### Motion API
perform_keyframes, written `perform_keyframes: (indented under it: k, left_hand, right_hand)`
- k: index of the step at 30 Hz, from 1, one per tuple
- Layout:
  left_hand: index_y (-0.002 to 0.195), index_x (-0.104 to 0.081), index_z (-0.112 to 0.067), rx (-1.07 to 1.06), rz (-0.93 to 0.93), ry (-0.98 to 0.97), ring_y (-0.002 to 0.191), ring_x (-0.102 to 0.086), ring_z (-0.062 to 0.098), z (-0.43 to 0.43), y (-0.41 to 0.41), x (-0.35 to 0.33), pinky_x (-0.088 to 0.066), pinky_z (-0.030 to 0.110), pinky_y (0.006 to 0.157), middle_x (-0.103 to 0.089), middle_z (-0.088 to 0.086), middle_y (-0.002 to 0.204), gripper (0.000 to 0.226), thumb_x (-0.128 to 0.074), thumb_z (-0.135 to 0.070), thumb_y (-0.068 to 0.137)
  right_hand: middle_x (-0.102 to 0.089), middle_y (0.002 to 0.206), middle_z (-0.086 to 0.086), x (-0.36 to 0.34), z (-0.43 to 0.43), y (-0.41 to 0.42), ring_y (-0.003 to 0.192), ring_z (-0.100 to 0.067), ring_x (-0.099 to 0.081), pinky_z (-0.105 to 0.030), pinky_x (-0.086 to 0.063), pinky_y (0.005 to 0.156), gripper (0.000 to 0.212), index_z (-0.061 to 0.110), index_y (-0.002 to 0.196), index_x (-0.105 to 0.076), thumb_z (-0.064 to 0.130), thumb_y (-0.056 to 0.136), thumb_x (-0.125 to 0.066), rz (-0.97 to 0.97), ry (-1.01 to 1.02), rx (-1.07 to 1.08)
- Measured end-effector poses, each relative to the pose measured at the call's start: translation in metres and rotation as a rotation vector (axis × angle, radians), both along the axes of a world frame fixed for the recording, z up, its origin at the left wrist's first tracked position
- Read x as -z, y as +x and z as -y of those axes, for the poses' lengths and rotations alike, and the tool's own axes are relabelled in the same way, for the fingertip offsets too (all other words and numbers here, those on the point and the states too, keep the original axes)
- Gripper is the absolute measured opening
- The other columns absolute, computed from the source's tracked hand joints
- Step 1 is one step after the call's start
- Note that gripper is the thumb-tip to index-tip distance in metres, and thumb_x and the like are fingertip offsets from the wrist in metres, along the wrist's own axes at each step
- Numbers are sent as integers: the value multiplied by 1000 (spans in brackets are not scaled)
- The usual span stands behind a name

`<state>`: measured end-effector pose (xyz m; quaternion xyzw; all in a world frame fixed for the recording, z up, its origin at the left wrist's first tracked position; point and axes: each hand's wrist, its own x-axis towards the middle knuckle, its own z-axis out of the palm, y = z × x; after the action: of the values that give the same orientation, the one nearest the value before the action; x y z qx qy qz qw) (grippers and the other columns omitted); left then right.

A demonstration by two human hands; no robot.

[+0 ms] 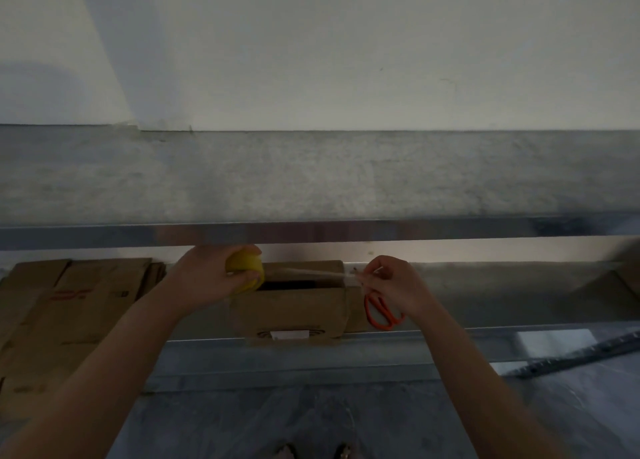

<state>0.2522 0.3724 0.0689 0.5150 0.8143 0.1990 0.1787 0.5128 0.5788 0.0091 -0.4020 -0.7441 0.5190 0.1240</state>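
A small cardboard box (294, 311) stands on a metal shelf, its top partly open with a dark gap. My left hand (204, 278) grips a yellow roll of tape (247, 269) above the box's left end. A clear strip of tape (311, 272) stretches from the roll to the right across the box top. My right hand (394, 285) pinches the free end of that strip above the box's right end.
Orange-handled scissors (382, 314) lie on the shelf (485, 292) just right of the box, under my right hand. Flattened cardboard boxes (69, 306) are stacked at the left. A metal rail (311, 231) runs across above. A dark ruler-like bar (581, 354) lies lower right.
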Motion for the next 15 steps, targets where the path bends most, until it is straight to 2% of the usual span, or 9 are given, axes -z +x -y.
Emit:
perform_keyframes:
  k: [3,7,9,11,13,15]
  left_hand:
    - [123,-56,-41,9,5,-63,100,-59,11,-4,-1,-1,-49,32,88,-60,-14,112,41,-68,-44,84]
    - [112,-64,-32,60,32,-32,94,-60,9,-8,3,6,-50,31,81,-64,-12,106,33,-71,-39,81]
    - [112,-65,-27,66,-7,-19,95,-57,9,-7,5,15,-44,28,77,-62,-11,105,37,-69,-42,79]
    - [114,-64,-26,51,-57,-1,97,-55,11,-8,5,23,-39,26,75,-60,-10,107,35,-72,-38,81]
    - [113,-63,-30,33,-67,5,95,-57,11,-12,3,27,-40,26,74,-63,-10,107,32,-71,-37,82]
    - [113,-62,-35,22,-75,-15,92,-58,10,-17,3,27,-45,28,75,-66,-11,106,31,-70,-39,83]
  right_hand:
    - [-73,70,3,1,-4,3,68,-10,-71,-31,-57,73,14,22,79,-65,28,82,-77,-5,-2,-4]
    - [-73,68,5,5,-4,5,65,-6,-70,-19,-51,63,14,21,79,-64,25,83,-77,-7,0,-11]
    - [-72,67,6,8,-3,3,63,-2,-69,-11,-46,58,14,23,80,-64,26,83,-77,8,11,-12]
    - [-72,67,7,11,-4,2,64,-2,-69,-12,-46,59,13,25,81,-64,28,84,-76,35,34,-12]
    - [-72,68,8,15,-7,0,65,-4,-69,-16,-49,61,12,26,81,-65,30,84,-75,47,40,1]
    - [-72,67,9,19,-11,0,64,-3,-68,-11,-47,57,12,26,80,-66,31,84,-76,41,30,24]
